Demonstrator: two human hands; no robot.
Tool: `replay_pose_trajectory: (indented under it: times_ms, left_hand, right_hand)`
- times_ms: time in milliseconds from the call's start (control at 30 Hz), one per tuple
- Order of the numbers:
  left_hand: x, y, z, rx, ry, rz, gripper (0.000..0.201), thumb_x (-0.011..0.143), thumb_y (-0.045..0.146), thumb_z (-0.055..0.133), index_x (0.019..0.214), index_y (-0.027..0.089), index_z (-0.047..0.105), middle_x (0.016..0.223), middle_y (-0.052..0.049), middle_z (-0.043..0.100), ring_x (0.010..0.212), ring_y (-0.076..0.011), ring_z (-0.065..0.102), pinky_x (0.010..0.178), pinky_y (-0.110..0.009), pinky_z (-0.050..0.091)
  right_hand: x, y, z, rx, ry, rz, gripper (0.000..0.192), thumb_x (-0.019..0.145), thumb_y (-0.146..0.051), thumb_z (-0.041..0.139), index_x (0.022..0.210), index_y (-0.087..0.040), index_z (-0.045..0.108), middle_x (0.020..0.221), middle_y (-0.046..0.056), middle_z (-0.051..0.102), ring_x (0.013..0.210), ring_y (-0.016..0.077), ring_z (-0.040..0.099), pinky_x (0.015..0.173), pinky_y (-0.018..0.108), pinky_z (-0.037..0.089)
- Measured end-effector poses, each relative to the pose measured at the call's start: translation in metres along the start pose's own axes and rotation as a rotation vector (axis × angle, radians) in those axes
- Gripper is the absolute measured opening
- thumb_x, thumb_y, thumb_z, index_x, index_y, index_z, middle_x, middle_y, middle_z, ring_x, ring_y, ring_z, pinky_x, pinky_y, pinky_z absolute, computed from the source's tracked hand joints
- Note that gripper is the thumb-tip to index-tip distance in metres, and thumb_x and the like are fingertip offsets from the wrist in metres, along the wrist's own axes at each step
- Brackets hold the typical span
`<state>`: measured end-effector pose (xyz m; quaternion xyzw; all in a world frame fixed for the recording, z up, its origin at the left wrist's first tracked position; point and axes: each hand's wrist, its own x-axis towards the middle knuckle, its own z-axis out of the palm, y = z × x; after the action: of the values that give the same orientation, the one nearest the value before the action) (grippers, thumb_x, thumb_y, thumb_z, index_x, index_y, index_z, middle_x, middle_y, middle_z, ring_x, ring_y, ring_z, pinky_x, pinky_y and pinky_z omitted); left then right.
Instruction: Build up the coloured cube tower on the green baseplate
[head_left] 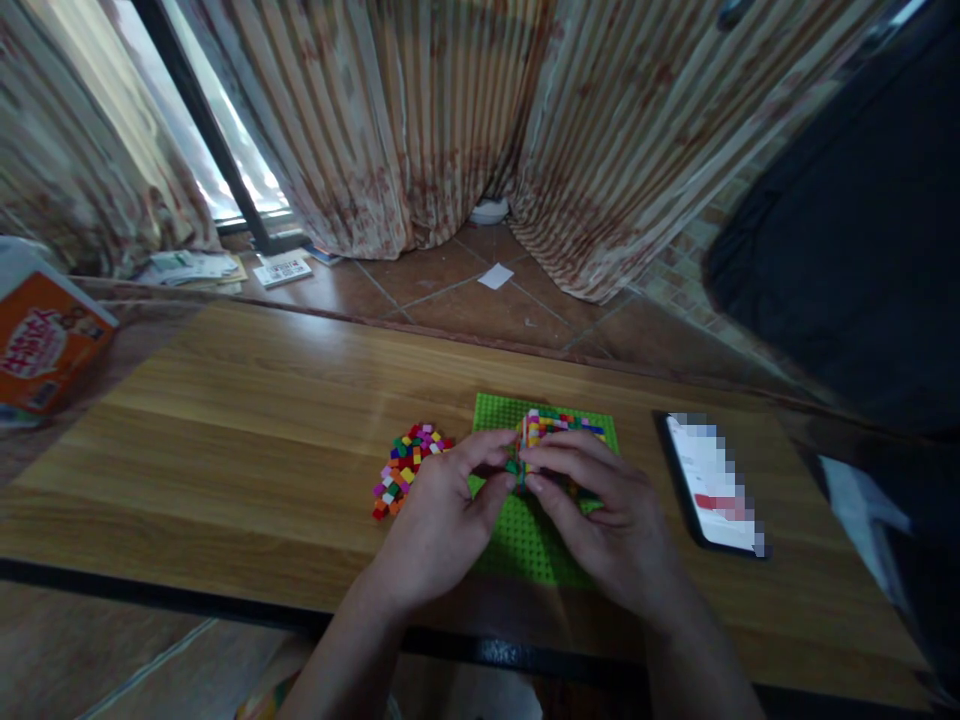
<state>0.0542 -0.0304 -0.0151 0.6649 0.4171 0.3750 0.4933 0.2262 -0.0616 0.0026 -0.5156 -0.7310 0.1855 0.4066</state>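
Baseplate (525, 535) on wooden table (247, 420), curtains (390, 120) behind

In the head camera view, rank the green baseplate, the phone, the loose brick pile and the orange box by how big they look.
1. Green baseplate, partly hidden by both hands.
2. Orange box and phone: look alike, and the box is cut off by the frame edge, so no ranking.
3. Loose brick pile.

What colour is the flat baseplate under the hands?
Bright green baseplate, clearest in the head view.
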Motion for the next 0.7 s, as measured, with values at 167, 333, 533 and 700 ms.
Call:
replay_pose_trajectory:
  times_ms: [167, 333, 533, 700]
  left_hand:
    - [-0.0009, 0.0039, 0.0, 0.041, -0.054, 0.087, 0.037, 0.09, 0.016, 0.059, 0.125, 0.025, 0.062, 0.097, 0.0, 0.073, 0.091, -0.0133, 0.068, 0.089, -0.027, 0.052]
    - [-0.0017, 0.0023, 0.0001, 0.081, -0.057, 0.121, 0.039, 0.089, 0.015, 0.058, 0.127, 0.025, 0.059, 0.095, 0.0, 0.073, 0.088, -0.0133, 0.068, 0.085, -0.026, 0.053]
    - [-0.001, 0.0018, 0.0024, 0.115, -0.037, 0.164, 0.041, 0.087, 0.012, 0.06, 0.126, 0.025, 0.059, 0.089, 0.003, 0.072, 0.081, -0.0108, 0.067, 0.078, -0.022, 0.053]
    - [0.0009, 0.0009, -0.0068, 0.151, -0.022, 0.172, 0.034, 0.086, 0.015, 0.061, 0.119, 0.023, 0.063, 0.089, 0.002, 0.072, 0.082, -0.0107, 0.068, 0.08, -0.022, 0.052]
  right_hand:
    - [0.0006, -0.0027, 0.0015, -0.028, -0.032, -0.022, 0.022, 0.091, -0.019, 0.058, 0.108, -0.028, 0.07, 0.105, 0.004, 0.067, 0.1, 0.0164, 0.064, 0.084, 0.032, 0.054]
    - [-0.0009, 0.0003, 0.0014, -0.048, -0.038, -0.064, 0.017, 0.09, -0.019, 0.06, 0.101, -0.027, 0.071, 0.102, 0.004, 0.067, 0.094, 0.0162, 0.065, 0.08, 0.031, 0.054]
    - [-0.001, 0.0028, -0.0005, -0.023, -0.053, -0.071, 0.013, 0.089, -0.019, 0.063, 0.097, -0.025, 0.071, 0.1, 0.004, 0.068, 0.094, 0.0164, 0.065, 0.079, 0.031, 0.054]
    - [-0.0011, 0.0069, -0.007, -0.03, -0.012, -0.037, 0.012, 0.089, -0.02, 0.063, 0.094, -0.027, 0.072, 0.098, 0.003, 0.068, 0.093, 0.0168, 0.064, 0.08, 0.032, 0.052]
